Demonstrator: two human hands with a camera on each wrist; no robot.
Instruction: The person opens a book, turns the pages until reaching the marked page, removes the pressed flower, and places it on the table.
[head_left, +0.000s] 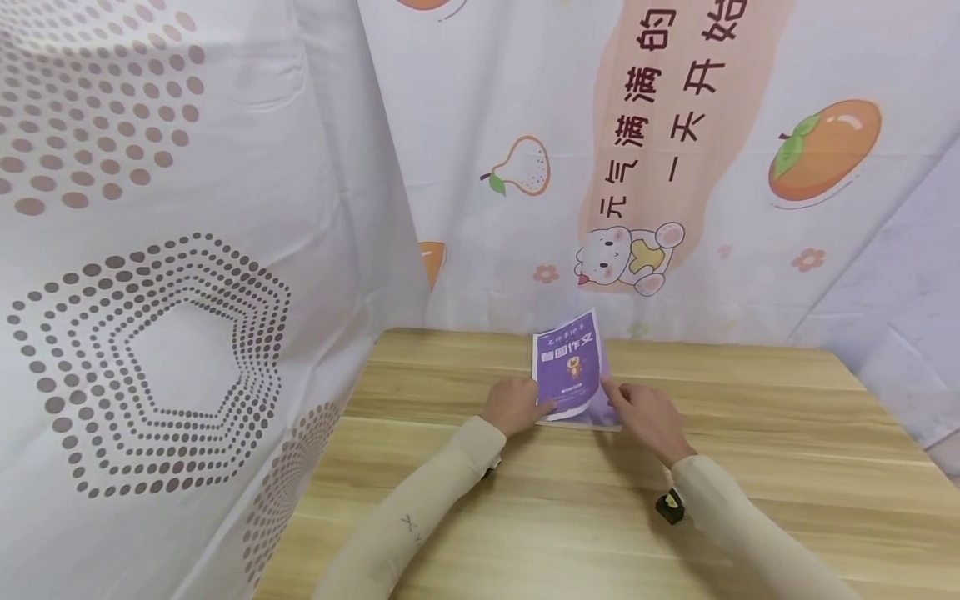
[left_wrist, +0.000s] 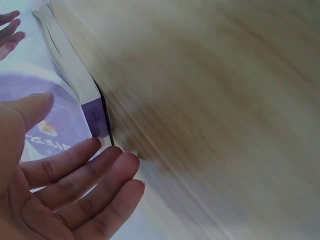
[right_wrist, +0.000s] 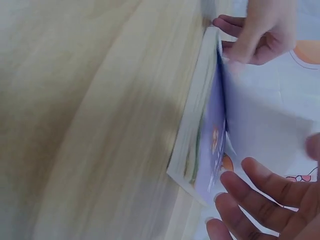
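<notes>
A thick paperback book with a purple cover lies on the wooden table. Its front leaf is lifted and bowed on the right side; below it shows a purple page, and the raised leaf turns a pale face to the right wrist view. My left hand holds the book at its left edge, thumb over the cover and fingertips along the spine. At the right edge my right hand touches the lifted leaf by the thumb side, its other fingers loosely spread.
The wood-grain table runs back to a white fabric curtain printed with fruit, characters and a cartoon animal. Another dotted curtain hangs along the left side. A small black wrist device sits at the right sleeve.
</notes>
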